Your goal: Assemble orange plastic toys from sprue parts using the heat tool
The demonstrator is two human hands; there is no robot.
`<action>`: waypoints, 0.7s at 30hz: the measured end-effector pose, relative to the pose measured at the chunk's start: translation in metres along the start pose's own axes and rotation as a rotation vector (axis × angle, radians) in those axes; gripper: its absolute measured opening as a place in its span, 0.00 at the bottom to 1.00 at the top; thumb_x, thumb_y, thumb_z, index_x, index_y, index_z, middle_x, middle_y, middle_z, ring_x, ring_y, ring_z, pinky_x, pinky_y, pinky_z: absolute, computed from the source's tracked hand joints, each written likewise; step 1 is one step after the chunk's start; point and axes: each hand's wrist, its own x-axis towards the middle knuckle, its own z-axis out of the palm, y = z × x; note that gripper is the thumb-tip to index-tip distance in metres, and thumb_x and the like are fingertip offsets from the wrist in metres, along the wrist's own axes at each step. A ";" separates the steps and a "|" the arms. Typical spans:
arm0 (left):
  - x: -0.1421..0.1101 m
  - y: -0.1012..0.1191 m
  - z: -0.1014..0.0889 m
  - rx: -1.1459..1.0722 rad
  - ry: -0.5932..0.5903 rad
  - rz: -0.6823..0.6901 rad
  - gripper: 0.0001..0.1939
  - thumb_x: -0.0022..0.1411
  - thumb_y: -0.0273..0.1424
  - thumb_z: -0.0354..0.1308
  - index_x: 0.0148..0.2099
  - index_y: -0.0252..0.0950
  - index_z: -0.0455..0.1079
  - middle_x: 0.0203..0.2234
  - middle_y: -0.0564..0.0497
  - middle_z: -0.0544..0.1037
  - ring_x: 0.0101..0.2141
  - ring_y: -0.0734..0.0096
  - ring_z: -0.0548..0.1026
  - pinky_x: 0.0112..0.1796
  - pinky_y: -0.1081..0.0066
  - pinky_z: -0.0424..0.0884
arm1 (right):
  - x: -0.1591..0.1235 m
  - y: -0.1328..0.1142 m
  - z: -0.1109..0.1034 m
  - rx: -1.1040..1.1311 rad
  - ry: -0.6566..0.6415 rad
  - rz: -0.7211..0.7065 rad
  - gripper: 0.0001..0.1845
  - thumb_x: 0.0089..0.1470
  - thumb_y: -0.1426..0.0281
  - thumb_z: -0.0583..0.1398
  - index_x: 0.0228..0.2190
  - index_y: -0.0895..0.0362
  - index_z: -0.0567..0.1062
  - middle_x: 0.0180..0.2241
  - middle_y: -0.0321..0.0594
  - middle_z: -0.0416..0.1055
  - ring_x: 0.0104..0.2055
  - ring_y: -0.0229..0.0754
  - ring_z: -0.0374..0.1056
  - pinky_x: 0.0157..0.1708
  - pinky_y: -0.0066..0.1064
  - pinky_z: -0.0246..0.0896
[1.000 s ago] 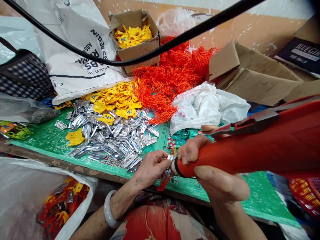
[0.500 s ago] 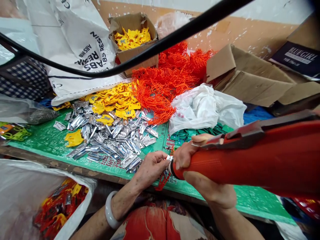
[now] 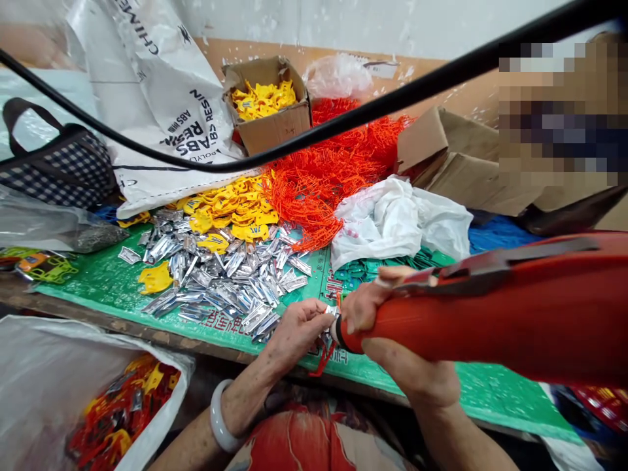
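My right hand [image 3: 392,333] is wrapped round a large red electric screwdriver [image 3: 471,314], held nearly level with its nose pointing left. At that nose, the closed fingertips of my left hand [image 3: 301,327] pinch a small silver metal plate [image 3: 331,310]. Orange-red plastic [image 3: 321,364] shows just beneath these fingers; how it joins the plate is hidden. Left of my left hand lies a heap of silver metal plates [image 3: 230,281] on the green table cover [image 3: 112,278]. Yellow plastic pieces [image 3: 230,206] are piled behind them.
Tangled orange plastic parts [image 3: 338,163] and a white plastic bag [image 3: 392,219] lie beyond my hands. A cardboard box [image 3: 275,131] holds more yellow pieces. A black cable [image 3: 304,144] crosses the view. An open sack [image 3: 167,418] with red and yellow parts stands lower left.
The view has shifted slightly, so the background sits a little lower. Both hands and the screwdriver keep nearly the same position; the orange-red plastic below the fingers has shifted slightly.
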 end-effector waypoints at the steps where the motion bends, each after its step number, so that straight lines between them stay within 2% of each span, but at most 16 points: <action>1: 0.000 0.000 -0.003 -0.035 -0.005 -0.009 0.15 0.55 0.42 0.63 0.30 0.35 0.69 0.18 0.60 0.66 0.19 0.78 0.61 0.21 0.76 0.54 | 0.002 -0.004 -0.002 0.026 0.015 -0.017 0.25 0.46 0.69 0.67 0.47 0.44 0.69 0.26 0.31 0.68 0.27 0.42 0.66 0.35 0.42 0.67; 5: -0.002 -0.002 -0.015 -0.192 -0.037 -0.048 0.16 0.53 0.42 0.68 0.34 0.34 0.72 0.20 0.59 0.70 0.19 0.80 0.62 0.21 0.78 0.54 | 0.014 -0.014 -0.010 0.082 0.111 -0.074 0.28 0.47 0.74 0.65 0.50 0.44 0.68 0.27 0.28 0.71 0.28 0.39 0.67 0.36 0.37 0.66; 8: -0.005 -0.004 -0.018 -0.293 -0.021 -0.055 0.17 0.52 0.42 0.69 0.32 0.33 0.71 0.21 0.58 0.71 0.21 0.81 0.64 0.23 0.79 0.59 | 0.023 -0.011 -0.019 0.073 0.229 -0.055 0.30 0.42 0.76 0.66 0.48 0.48 0.70 0.25 0.29 0.72 0.26 0.40 0.67 0.31 0.35 0.65; 10: -0.006 -0.007 -0.016 -0.385 0.002 -0.052 0.18 0.51 0.42 0.70 0.31 0.34 0.70 0.22 0.57 0.72 0.23 0.80 0.67 0.27 0.78 0.63 | 0.027 -0.005 -0.027 -0.009 0.332 -0.017 0.28 0.39 0.74 0.69 0.45 0.51 0.72 0.24 0.30 0.72 0.26 0.41 0.67 0.29 0.35 0.64; 12: -0.007 -0.010 -0.014 -0.478 -0.003 -0.056 0.18 0.49 0.43 0.70 0.31 0.35 0.70 0.25 0.54 0.74 0.25 0.76 0.69 0.30 0.73 0.69 | 0.029 0.002 -0.036 -0.221 0.423 0.040 0.23 0.38 0.69 0.71 0.39 0.55 0.75 0.25 0.32 0.71 0.27 0.43 0.68 0.29 0.37 0.64; 14: -0.006 -0.012 -0.013 -0.543 -0.015 -0.054 0.17 0.50 0.42 0.68 0.35 0.34 0.73 0.27 0.52 0.75 0.27 0.72 0.72 0.33 0.68 0.72 | 0.029 0.008 -0.043 -0.526 0.487 0.129 0.19 0.40 0.61 0.71 0.34 0.57 0.77 0.26 0.37 0.72 0.29 0.47 0.68 0.32 0.40 0.64; 16: -0.006 -0.013 -0.014 -0.619 -0.006 -0.054 0.13 0.50 0.36 0.67 0.37 0.34 0.74 0.28 0.52 0.76 0.28 0.71 0.73 0.34 0.68 0.73 | 0.026 0.010 -0.046 -0.811 0.567 0.112 0.26 0.44 0.53 0.68 0.39 0.60 0.78 0.33 0.46 0.73 0.35 0.56 0.70 0.35 0.47 0.65; 17: -0.007 -0.013 -0.015 -0.666 -0.002 -0.061 0.13 0.49 0.31 0.67 0.38 0.34 0.75 0.28 0.52 0.77 0.28 0.72 0.74 0.35 0.69 0.73 | 0.024 0.010 -0.046 -0.932 0.611 0.030 0.33 0.45 0.52 0.67 0.46 0.61 0.76 0.39 0.52 0.73 0.41 0.62 0.70 0.38 0.51 0.64; 19: -0.010 -0.011 -0.018 -0.746 -0.012 -0.087 0.16 0.48 0.25 0.66 0.42 0.35 0.76 0.30 0.52 0.79 0.28 0.73 0.75 0.34 0.70 0.73 | 0.019 0.010 -0.042 -1.121 0.684 -0.274 0.47 0.43 0.54 0.69 0.59 0.62 0.66 0.52 0.61 0.67 0.53 0.72 0.63 0.45 0.59 0.62; 21: -0.015 -0.008 -0.022 -0.783 -0.047 -0.082 0.21 0.46 0.21 0.64 0.46 0.35 0.76 0.31 0.52 0.79 0.27 0.73 0.75 0.33 0.69 0.74 | 0.020 0.013 -0.034 -1.210 0.656 -0.653 0.54 0.40 0.62 0.72 0.65 0.57 0.59 0.56 0.59 0.64 0.56 0.73 0.61 0.51 0.62 0.57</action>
